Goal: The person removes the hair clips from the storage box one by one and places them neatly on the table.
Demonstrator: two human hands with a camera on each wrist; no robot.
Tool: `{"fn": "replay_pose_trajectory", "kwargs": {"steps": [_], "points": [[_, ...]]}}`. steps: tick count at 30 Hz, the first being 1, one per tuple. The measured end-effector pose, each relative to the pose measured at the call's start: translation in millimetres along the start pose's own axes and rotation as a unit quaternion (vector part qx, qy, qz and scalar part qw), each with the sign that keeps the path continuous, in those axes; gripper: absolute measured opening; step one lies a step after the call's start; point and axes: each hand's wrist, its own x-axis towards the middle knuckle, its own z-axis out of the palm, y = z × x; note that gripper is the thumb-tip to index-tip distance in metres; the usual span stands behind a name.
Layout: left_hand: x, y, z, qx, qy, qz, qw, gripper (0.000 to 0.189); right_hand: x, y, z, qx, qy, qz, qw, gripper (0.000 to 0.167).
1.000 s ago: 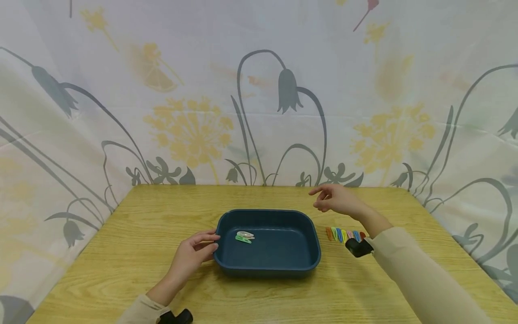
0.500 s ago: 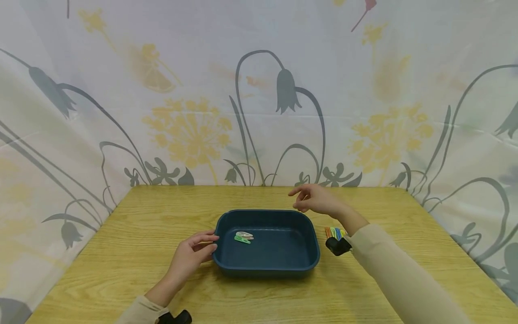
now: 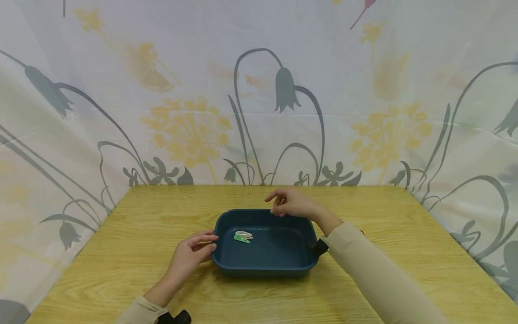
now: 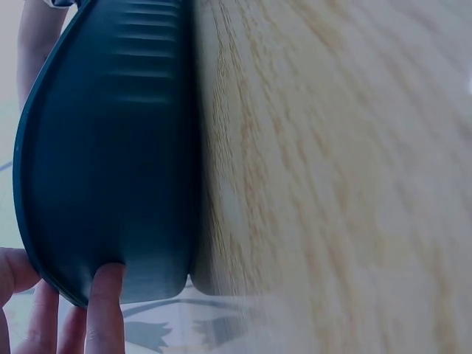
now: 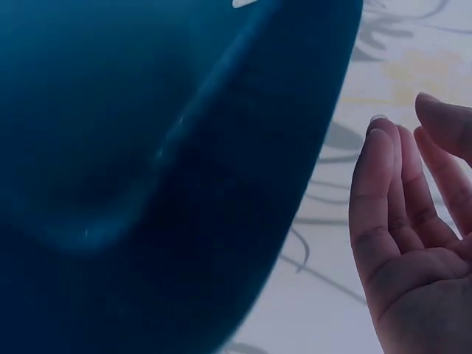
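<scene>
On the table stands a dark blue rectangular tub. A few snap hair clips, whitish, pinkish and green, lie together in its left part. My left hand rests with relaxed fingers against the tub's left side; the left wrist view shows fingertips on the outer wall. Above the tub's far rim hovers my right hand, fingers loosely bent. The right wrist view shows nothing between its thumb and fingers. My right sleeve hides the row of coloured clips on the table, except a bit of red.
The wood-patterned table extends around the tub on every side. A white floral cloth hangs behind it and along both sides. Dark wrist devices show at the sleeve cuffs.
My right hand has moved left from beside the tub to above its far rim, and its sleeve now covers the clip row. My left hand and the clips in the tub stay put.
</scene>
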Motion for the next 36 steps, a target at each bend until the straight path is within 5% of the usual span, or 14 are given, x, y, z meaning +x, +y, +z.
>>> {"fn": "replay_pose_trajectory", "kwargs": {"steps": [13,36], "points": [[1.3,0.8,0.3,0.008,-0.002,0.000,1.0000,0.023,16.1,5,27,-0.005,-0.060,-0.059,0.9965,0.034],[-0.7,0.7,-0.8,0.005,0.007,0.004,1.0000,0.023,34.0,17,59,-0.032,-0.127,-0.071,0.9889,0.032]]}}
